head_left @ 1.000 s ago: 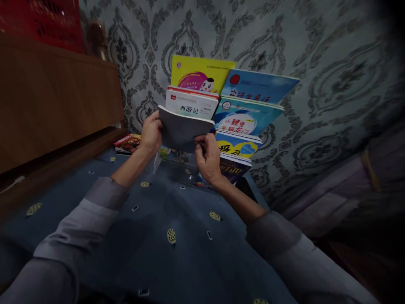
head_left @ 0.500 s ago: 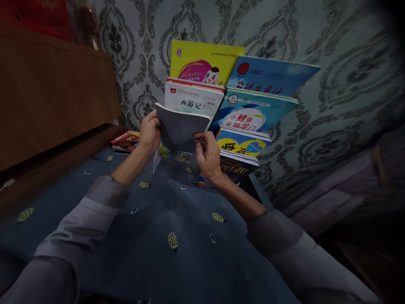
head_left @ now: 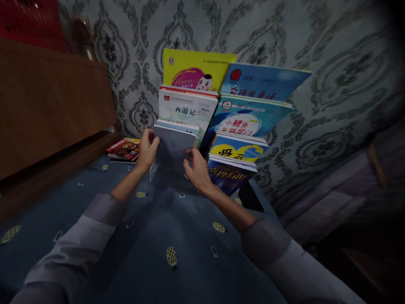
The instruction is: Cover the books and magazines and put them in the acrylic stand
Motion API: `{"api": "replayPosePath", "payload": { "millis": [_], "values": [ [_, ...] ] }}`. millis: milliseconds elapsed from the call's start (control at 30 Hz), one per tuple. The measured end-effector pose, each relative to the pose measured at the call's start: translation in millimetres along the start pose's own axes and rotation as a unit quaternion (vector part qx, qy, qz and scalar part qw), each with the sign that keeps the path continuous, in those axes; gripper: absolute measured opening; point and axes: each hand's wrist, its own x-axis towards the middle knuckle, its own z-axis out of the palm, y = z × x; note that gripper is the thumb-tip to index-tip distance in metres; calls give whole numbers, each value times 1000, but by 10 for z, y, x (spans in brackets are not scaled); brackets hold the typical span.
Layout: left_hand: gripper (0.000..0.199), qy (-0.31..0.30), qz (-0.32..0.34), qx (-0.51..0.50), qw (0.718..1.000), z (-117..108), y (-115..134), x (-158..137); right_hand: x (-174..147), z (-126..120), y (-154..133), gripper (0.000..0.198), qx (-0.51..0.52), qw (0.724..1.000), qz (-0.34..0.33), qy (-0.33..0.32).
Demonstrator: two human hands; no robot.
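Observation:
Between my hands stands a thin book with a plain dark grey cover (head_left: 174,145), in the front left row of a clear stepped book rack (head_left: 152,172). My left hand (head_left: 148,147) grips its left edge, thumb on the front. At the right edge, my right hand (head_left: 198,169) has thumb and fingers closed on it. Directly behind are a light-blue-topped book (head_left: 179,124), a white book with Chinese characters (head_left: 186,107) and a tall yellow book (head_left: 199,63). To the right, another column holds a dark blue book (head_left: 230,173) at its front.
More books rise behind it: a yellow-and-blue one (head_left: 237,150), a teal one (head_left: 249,116) and a blue one (head_left: 265,82). A small stack of magazines (head_left: 125,150) lies left on the blue patterned tablecloth (head_left: 148,236). A wooden cabinet (head_left: 53,105) borders the left; patterned wallpaper stands behind.
The grey book has gone down into the front of the rack, both hands lowering with it. It now stands more upright, and the light-blue-topped book shows behind it. The view has shifted slightly.

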Motion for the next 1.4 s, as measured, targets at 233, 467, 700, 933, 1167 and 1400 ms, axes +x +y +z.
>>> {"api": "replayPosePath", "payload": {
  "millis": [233,467,700,933,1167,1400],
  "values": [
    [27,8,23,112,993,3,-49,-88,-53,-21,-96,28,-71,997,7,-7],
    [25,4,39,182,983,-33,-91,-54,-74,6,-132,33,-98,994,29,32],
    [11,-37,41,284,957,6,-119,-58,-104,104,-76,41,-72,996,29,36],
    [19,-54,52,364,928,42,-131,-88,-124,109,-50,43,-32,997,38,51],
    [19,-44,59,387,919,45,-195,-102,-124,59,-81,43,-29,998,42,30],
    [24,-63,47,392,916,21,-164,-77,-122,143,-87,44,-64,997,34,33]
  ]
}}
